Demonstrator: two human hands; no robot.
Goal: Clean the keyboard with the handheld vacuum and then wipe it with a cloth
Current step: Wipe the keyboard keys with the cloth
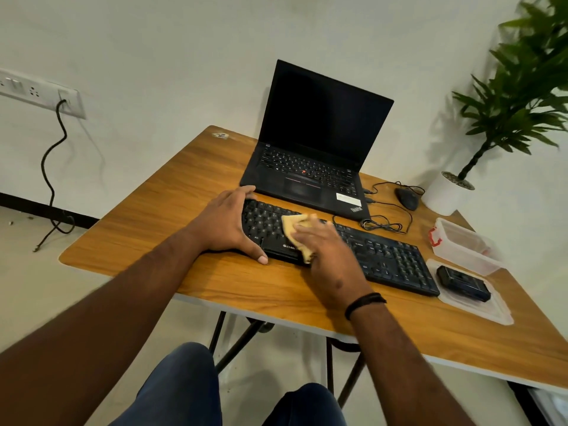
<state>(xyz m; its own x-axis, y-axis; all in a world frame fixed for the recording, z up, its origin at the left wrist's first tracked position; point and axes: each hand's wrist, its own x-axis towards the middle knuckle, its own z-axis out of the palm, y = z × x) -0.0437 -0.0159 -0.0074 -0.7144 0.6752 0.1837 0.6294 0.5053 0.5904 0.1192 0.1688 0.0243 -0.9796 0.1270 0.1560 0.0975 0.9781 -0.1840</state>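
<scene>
In the middle of the frame the left hand (229,224) grips the left end of the black keyboard (384,256), which lies on the wooden table (190,179) before the open laptop (310,149). Just right of it, the right hand (329,253) presses a yellow cloth (292,224) on the keys; its fingers are blurred. At the right edge, a black handheld vacuum (462,283) rests on a clear lid (498,312).

On the table (190,179), the keyboard (384,256) lies before the laptop (310,149); mouse (407,198) and box (464,245) sit right.

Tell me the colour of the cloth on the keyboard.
Pale yellow cloth, under the right hand; seen in the head view.
</scene>
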